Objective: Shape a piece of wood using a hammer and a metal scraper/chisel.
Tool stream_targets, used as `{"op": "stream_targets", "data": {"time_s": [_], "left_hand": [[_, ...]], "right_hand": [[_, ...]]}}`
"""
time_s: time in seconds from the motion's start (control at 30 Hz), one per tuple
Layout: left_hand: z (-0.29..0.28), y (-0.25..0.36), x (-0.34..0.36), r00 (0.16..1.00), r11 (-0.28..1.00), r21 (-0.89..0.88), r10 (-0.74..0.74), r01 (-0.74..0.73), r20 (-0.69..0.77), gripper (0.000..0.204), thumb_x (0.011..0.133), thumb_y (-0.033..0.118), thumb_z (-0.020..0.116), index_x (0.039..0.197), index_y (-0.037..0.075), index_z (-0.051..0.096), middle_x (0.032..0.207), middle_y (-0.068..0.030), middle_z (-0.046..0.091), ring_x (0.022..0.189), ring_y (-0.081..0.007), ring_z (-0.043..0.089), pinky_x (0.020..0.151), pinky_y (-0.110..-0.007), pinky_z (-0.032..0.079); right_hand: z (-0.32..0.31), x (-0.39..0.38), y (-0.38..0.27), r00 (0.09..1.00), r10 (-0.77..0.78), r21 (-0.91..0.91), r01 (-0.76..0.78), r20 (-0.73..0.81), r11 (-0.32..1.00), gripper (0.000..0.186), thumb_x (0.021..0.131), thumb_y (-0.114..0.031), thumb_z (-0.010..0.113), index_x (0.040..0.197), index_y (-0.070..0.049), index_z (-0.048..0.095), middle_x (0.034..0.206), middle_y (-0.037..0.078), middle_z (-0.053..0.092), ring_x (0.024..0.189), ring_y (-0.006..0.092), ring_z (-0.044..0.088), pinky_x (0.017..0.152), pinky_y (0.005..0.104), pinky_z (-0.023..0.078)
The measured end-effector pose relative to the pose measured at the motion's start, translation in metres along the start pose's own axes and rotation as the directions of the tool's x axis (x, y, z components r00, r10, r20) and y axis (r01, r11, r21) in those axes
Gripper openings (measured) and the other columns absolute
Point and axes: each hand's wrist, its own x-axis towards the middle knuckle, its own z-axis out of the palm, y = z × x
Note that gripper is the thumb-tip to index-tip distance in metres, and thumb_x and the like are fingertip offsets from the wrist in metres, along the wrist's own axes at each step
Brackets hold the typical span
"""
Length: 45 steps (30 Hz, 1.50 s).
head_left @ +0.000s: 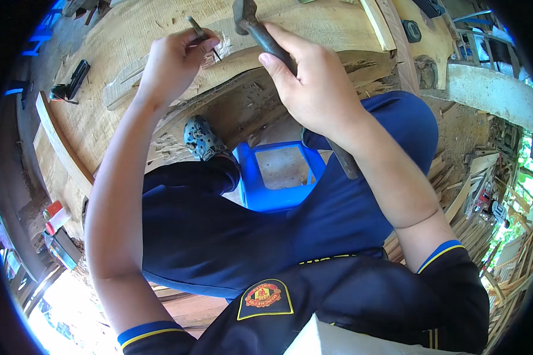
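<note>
My left hand (180,62) is closed around a slim chisel (193,25), its thin tip pointing down at a pale piece of carved wood (121,92). I cannot tell whether the tip touches it. In my right hand (317,83) is a hammer (267,42), gripped partway along its dark handle. The hammer's metal head is raised to the right of the chisel, apart from it. The handle's lower end sticks out below my wrist. Under the carved piece lies a broad wooden slab (95,124) with a rough, bark-like near edge.
A black hand tool (77,80) lies on the slab's left side, and a dark tape measure (411,31) at the far right. A blue plastic stool (260,198) stands between my legs. Wood strips (444,236) are heaped at the right. A pale curved ledge (491,92) runs behind them.
</note>
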Motion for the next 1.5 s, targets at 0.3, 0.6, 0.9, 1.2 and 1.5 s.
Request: {"op": "stream_targets", "data": {"time_s": [0.3, 0.6, 0.9, 1.2, 1.5], "left_hand": [[-0.009, 0.007, 0.002, 0.967, 0.976, 0.068, -0.213, 0.205, 0.138, 0.023, 0.101, 0.015, 0.060, 0.116, 0.000, 0.069, 0.107, -0.0058, 0.073, 0.099, -0.0105, 0.068, 0.085, -0.027, 0.056], [0.007, -0.006, -0.002, 0.997, 0.995, -0.055, -0.080, 0.079, -0.013, 0.016, 0.094, 0.015, 0.067, 0.104, 0.003, 0.073, 0.073, -0.0127, 0.069, 0.061, -0.0133, 0.059, 0.062, -0.030, 0.050], [-0.001, 0.003, 0.006, 0.928, 0.901, -0.221, -0.367, 0.373, 0.069, 0.020, 0.101, 0.014, 0.060, 0.111, 0.000, 0.069, 0.102, -0.0046, 0.072, 0.092, -0.0107, 0.069, 0.083, -0.027, 0.058], [-0.001, -0.006, 0.007, 0.921, 0.836, -0.415, -0.388, 0.359, 0.016, 0.019, 0.101, 0.013, 0.059, 0.109, -0.002, 0.068, 0.098, -0.0055, 0.074, 0.085, -0.0103, 0.070, 0.076, -0.024, 0.058], [0.003, -0.005, 0.007, 0.944, 0.869, -0.408, -0.327, 0.281, -0.046, 0.020, 0.100, 0.011, 0.059, 0.108, -0.005, 0.068, 0.094, -0.0070, 0.074, 0.080, -0.0108, 0.070, 0.074, -0.025, 0.058]], "right_hand": [[0.020, 0.003, 0.030, 0.971, 0.200, -0.161, -0.179, 0.130, 0.971, 0.037, 0.094, -0.011, 0.057, 0.127, 0.005, 0.057, 0.097, 0.026, 0.068, 0.092, 0.0436, 0.066, 0.083, 0.0488, 0.054], [0.030, 0.001, 0.053, 0.967, 0.218, -0.336, -0.164, 0.129, 0.928, 0.043, 0.095, -0.011, 0.058, 0.136, 0.003, 0.054, 0.100, 0.027, 0.066, 0.091, 0.0448, 0.064, 0.082, 0.0477, 0.052], [0.032, 0.011, 0.070, 0.979, 0.162, -0.358, -0.109, 0.123, 0.927, 0.046, 0.098, -0.015, 0.053, 0.140, 0.004, 0.049, 0.095, 0.024, 0.065, 0.088, 0.0419, 0.066, 0.079, 0.0491, 0.054], [0.034, 0.012, 0.065, 0.971, 0.196, -0.357, -0.137, 0.135, 0.924, 0.047, 0.097, -0.013, 0.055, 0.140, 0.003, 0.049, 0.098, 0.025, 0.066, 0.091, 0.0436, 0.065, 0.081, 0.0483, 0.053], [0.035, 0.007, 0.068, 0.974, 0.172, -0.371, -0.108, 0.144, 0.922, 0.047, 0.098, -0.014, 0.053, 0.142, 0.003, 0.047, 0.098, 0.024, 0.064, 0.087, 0.0427, 0.066, 0.079, 0.0492, 0.054]]}}
